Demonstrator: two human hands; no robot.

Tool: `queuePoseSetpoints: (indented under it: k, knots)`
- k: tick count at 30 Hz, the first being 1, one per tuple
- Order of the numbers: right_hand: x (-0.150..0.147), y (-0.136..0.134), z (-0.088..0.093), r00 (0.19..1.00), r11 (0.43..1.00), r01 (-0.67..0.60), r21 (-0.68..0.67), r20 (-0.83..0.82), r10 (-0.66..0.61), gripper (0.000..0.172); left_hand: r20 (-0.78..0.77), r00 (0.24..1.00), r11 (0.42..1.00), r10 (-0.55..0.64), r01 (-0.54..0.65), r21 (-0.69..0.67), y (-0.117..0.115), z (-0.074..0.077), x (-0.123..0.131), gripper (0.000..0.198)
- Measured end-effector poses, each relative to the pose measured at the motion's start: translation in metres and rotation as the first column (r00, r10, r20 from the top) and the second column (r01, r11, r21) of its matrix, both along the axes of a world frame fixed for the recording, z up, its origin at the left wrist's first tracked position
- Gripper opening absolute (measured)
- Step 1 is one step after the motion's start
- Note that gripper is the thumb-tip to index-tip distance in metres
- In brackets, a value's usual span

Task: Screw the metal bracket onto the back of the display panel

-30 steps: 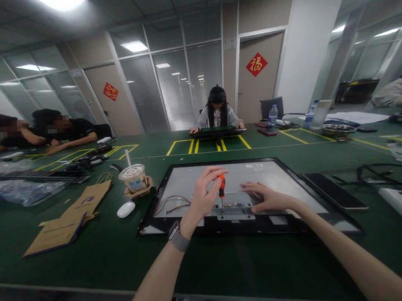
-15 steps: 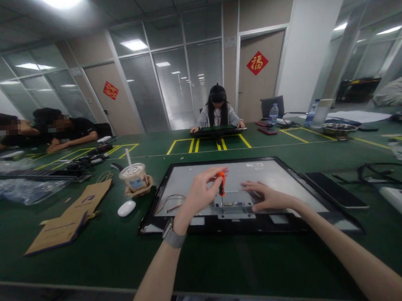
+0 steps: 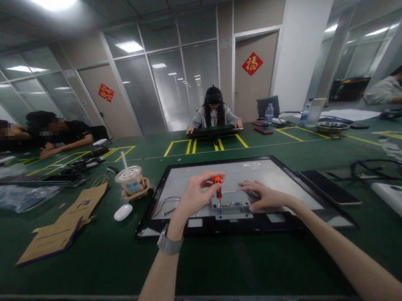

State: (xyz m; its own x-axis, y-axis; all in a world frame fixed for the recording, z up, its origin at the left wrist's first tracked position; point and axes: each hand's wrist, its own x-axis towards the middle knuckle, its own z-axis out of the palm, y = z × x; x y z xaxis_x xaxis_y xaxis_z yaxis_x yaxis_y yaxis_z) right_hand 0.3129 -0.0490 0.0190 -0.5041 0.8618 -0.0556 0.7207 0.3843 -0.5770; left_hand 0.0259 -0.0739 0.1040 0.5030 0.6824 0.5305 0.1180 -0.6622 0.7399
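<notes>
Head view: a green worktop (image 3: 208, 268) with a monitor panel (image 3: 273, 173) lying flat, back side up, straight in front of the person.
Holding side: the left hand (image 3: 193, 196) is over the panel's near middle, with thumb and fingertips pinched round the orange handle of a small screwdriver (image 3: 218, 188).
Tool: it stands upright, tip down on the metal plate (image 3: 231, 205) at the panel's near edge.
Bracing side: the right hand (image 3: 263, 196) is just right of the tool, fingers spread and pressed flat on the panel, gripping nothing.
Step in hand: apparently turning a screw in the plate. I cannot tell whether it is going in or out.
Next move calls for: an upright, well-seated tip and the panel pinned flat.
Left of the panel: a lidded cup (image 3: 129, 180), a white mouse (image 3: 123, 212) and a paper bag (image 3: 62, 222).
Beyond the panel: another person (image 3: 213, 111) sits at a similar panel.
</notes>
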Motion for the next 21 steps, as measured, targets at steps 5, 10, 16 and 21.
queuePoseSetpoints:
  k: [5,10,16,21]
  knots:
    - [0.0,0.0,0.0,1.0,1.0,-0.006,0.006,0.003,0.006,0.085,0.007,0.996,0.994,0.091,-0.092,0.063,0.006,-0.007,-0.004,0.029]
    - [-0.001,-0.002,0.002,1.0,1.0,0.007,0.003,0.008,-0.007,0.087,-0.017,0.996,0.996,0.09,-0.089,0.018,0.009,-0.011,-0.005,0.036]
    - [-0.003,-0.005,0.007,1.0,1.0,0.015,-0.022,0.008,-0.014,0.086,0.084,0.979,0.974,0.186,-0.195,0.114,0.009,-0.011,-0.001,0.032]
    - [-0.004,-0.005,0.007,1.0,1.0,0.02,-0.02,-0.007,-0.02,0.086,0.32,0.933,0.986,0.167,-0.154,-0.066,0.005,-0.019,0.017,0.033]
